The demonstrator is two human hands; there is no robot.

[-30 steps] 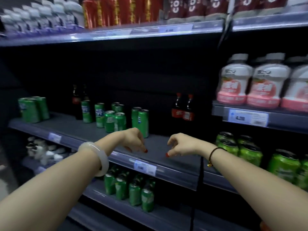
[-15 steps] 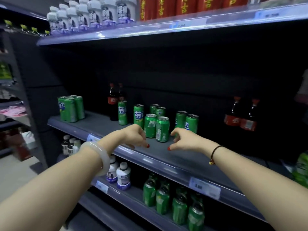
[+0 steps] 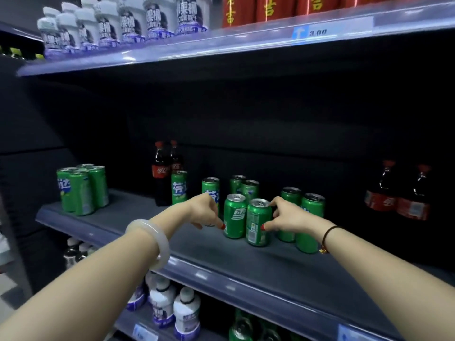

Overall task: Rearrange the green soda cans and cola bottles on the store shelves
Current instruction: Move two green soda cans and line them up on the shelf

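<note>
Two short green soda cans stand side by side mid-shelf: a left can point(image 3: 235, 216) and a right can point(image 3: 257, 223). My right hand point(image 3: 289, 217) pinches the right can, fingers at its rim and thumb on its side. My left hand point(image 3: 205, 212) sits just left of the left can, its thumb tip touching the can's side and its fingers curled. Taller green cans stand behind point(image 3: 243, 188), to the right point(image 3: 311, 217) and in a far-left cluster point(image 3: 80, 190). Cola bottles stand at the back left point(image 3: 160, 173) and far right point(image 3: 398, 193).
The grey shelf point(image 3: 197, 267) has a raised front lip with price tags. An upper shelf point(image 3: 221, 43) overhead carries white bottles point(image 3: 123, 23) and red cans point(image 3: 270, 8). Below are white bottles point(image 3: 172, 311) and green bottles point(image 3: 242, 327).
The view has shifted left and closer to the shelf. Both hands have reached forward from the shelf's front lip to the two short cans; my right hand has taken hold of the right one.
</note>
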